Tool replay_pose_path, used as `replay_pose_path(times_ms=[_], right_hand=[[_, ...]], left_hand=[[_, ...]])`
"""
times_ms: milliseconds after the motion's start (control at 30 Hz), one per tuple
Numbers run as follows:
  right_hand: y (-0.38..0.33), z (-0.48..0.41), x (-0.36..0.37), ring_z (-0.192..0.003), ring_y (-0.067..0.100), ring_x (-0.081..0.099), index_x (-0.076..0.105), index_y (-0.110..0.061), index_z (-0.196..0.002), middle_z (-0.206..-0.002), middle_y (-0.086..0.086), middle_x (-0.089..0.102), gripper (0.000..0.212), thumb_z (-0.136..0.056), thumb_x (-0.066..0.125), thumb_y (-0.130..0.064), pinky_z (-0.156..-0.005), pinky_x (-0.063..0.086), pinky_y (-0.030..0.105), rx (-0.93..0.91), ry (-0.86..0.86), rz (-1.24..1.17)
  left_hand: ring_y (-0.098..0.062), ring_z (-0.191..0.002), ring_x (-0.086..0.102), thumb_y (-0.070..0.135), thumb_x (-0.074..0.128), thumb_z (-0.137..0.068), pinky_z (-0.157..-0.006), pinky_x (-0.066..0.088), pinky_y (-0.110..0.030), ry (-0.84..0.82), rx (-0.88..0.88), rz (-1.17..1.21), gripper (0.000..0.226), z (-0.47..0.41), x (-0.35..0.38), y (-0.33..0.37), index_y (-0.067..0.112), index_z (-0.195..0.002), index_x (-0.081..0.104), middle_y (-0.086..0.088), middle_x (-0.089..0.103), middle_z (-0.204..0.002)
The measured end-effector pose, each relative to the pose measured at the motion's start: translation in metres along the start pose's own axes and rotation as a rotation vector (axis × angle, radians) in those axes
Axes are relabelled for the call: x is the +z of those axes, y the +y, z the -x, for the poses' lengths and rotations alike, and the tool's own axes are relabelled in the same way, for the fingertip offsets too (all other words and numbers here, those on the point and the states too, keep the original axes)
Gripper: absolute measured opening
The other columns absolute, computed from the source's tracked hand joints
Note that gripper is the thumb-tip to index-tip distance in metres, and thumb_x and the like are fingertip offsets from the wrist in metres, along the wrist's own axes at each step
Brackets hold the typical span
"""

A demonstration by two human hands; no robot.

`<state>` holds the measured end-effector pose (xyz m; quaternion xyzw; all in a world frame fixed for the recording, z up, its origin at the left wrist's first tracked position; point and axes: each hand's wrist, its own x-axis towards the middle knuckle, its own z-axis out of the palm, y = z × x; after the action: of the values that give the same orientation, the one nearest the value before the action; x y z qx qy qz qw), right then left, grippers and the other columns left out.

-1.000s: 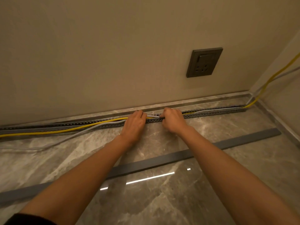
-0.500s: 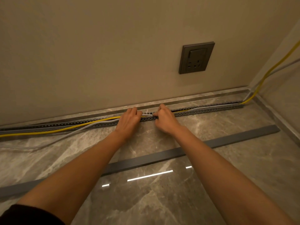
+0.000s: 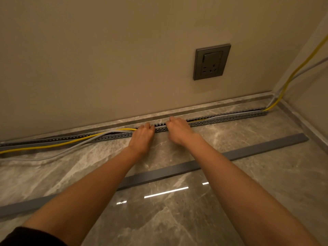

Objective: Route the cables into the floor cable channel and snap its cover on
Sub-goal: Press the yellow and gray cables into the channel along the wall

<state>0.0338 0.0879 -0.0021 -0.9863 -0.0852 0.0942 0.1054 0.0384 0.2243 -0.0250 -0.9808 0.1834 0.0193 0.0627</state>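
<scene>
A grey slotted cable channel (image 3: 230, 118) runs along the foot of the wall. A yellow cable (image 3: 62, 143) and a grey cable (image 3: 58, 155) lie inside it to the right of my hands. To the left they come out over its front wall, and the grey one sags onto the floor. My left hand (image 3: 142, 137) curls its fingers over both cables where they enter the channel. My right hand (image 3: 177, 130) sits a short gap to the right, fingers curled down on the cables in the channel; its fingertips are hidden. The long grey cover strip (image 3: 248, 151) lies loose on the floor under my forearms.
A grey wall socket (image 3: 212, 62) is set in the wall above and to the right of my hands. In the right corner the cables climb the side wall (image 3: 287, 80). The floor is polished marble tile (image 3: 177, 219) with a stone skirting ledge behind the channel.
Both hands stay at the same spot on the channel. The short stretch of cable between them has sunk between the channel walls. My view has shifted slightly.
</scene>
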Motion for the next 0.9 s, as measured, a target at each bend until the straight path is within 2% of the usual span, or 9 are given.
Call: replay_pose_path(times_ms=[100,200,300,433,567,800,900], right_hand=[[-0.002,0.001,-0.001,-0.122,0.037,0.043,0.045,0.001,-0.126,-0.132,0.019,0.046,0.038,-0.089,0.041,-0.002,-0.107,0.032,0.047,0.000,-0.024,0.054],[-0.001,0.006,0.004,-0.128,0.035,0.038,0.036,-0.002,-0.133,-0.137,0.017,0.043,0.045,-0.088,0.041,0.000,-0.112,0.025,0.049,0.007,-0.011,0.022],[-0.007,0.014,0.016,-0.136,0.031,0.027,0.029,-0.007,-0.139,-0.144,0.015,0.034,0.056,-0.085,0.045,0.001,-0.117,0.018,0.053,0.049,0.034,0.007],[-0.022,0.014,0.026,-0.137,0.032,0.022,0.029,-0.007,-0.139,-0.144,0.016,0.028,0.061,-0.082,0.051,-0.004,-0.116,0.016,0.053,0.148,0.100,0.045],[-0.039,0.014,0.030,-0.130,0.033,0.031,0.037,-0.004,-0.133,-0.138,0.018,0.035,0.051,-0.084,0.049,-0.005,-0.114,0.023,0.049,0.179,0.198,0.031],[-0.109,-0.003,0.039,-0.121,0.034,0.042,0.043,-0.005,-0.132,-0.131,0.017,0.044,0.045,-0.088,0.045,-0.001,-0.106,0.032,0.043,-0.025,0.190,-0.063],[-0.131,-0.016,0.039,-0.118,0.034,0.042,0.047,-0.004,-0.130,-0.130,0.017,0.044,0.041,-0.089,0.044,-0.001,-0.101,0.037,0.043,-0.039,0.174,-0.119]], left_hand=[[-0.035,-0.110,0.051,-0.008,0.046,-0.084,-0.085,0.047,-0.046,0.052,0.003,0.191,0.044,0.008,0.004,-0.007,0.003,-0.126,0.045,-0.017,0.050,-0.123],[-0.038,-0.103,0.057,-0.014,0.047,-0.079,-0.081,0.051,-0.049,0.150,0.072,0.347,0.043,0.016,-0.001,-0.021,-0.003,-0.121,0.052,-0.022,0.052,-0.123],[-0.040,-0.098,0.058,-0.013,0.048,-0.081,-0.074,0.052,-0.048,0.217,0.050,0.360,0.035,0.024,-0.003,-0.037,-0.005,-0.114,0.056,-0.024,0.055,-0.118],[-0.040,-0.099,0.055,-0.005,0.048,-0.087,-0.078,0.048,-0.048,0.229,-0.040,0.340,0.028,0.032,-0.004,-0.067,-0.003,-0.113,0.058,-0.024,0.056,-0.114],[-0.040,-0.105,0.053,0.003,0.046,-0.091,-0.086,0.047,-0.049,0.198,-0.139,0.341,0.026,0.041,-0.002,-0.097,-0.002,-0.114,0.056,-0.025,0.057,-0.115],[-0.040,-0.098,0.057,0.007,0.053,-0.089,-0.082,0.047,-0.045,0.157,-0.179,0.461,0.018,0.048,-0.005,-0.140,-0.001,-0.096,0.067,-0.025,0.061,-0.104],[-0.038,-0.095,0.058,0.009,0.059,-0.085,-0.080,0.047,-0.044,0.154,-0.158,0.528,0.013,0.044,-0.003,-0.149,-0.001,-0.089,0.067,-0.023,0.065,-0.099]])
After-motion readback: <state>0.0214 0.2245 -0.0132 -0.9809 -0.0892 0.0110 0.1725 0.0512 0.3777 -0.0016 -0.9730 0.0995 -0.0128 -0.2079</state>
